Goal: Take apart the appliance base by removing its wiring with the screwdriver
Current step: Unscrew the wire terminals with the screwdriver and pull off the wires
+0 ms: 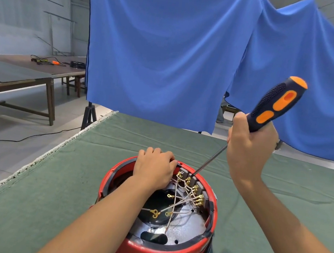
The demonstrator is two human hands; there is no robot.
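Red appliance base (153, 250) near the table's (48, 196) front edge: left hand (153, 170) grips its rim, right hand (249, 149) clasps the screwdriver (274, 103), tip at the wiring (185, 193).

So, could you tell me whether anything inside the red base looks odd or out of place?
Yes: several white wires cross loosely over the base's interior, and some brass ring terminals hang free, attached to nothing. That fits disassembly rather than damage.

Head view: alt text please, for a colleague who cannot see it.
The right hand grips an orange-and-black screwdriver, its tip at the brass terminals inside a red appliance base. The left hand holds the base's far rim on a green cloth.
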